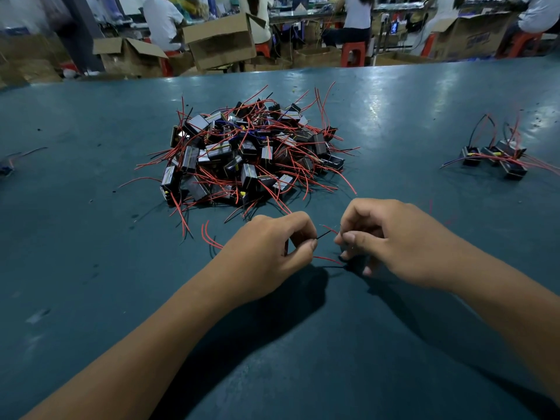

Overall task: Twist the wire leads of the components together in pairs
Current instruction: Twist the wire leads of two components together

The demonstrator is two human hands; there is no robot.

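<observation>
Just in front of the big pile of components on the worktop, the left hand pinches a thin black lead between thumb and forefinger; the right hand has its fingers curled, pinching the far end of that lead beside a red lead; the step will likely go best if both bare tips are held parallel and rolled tightly; a small group of components lies well right of the pile.
</observation>
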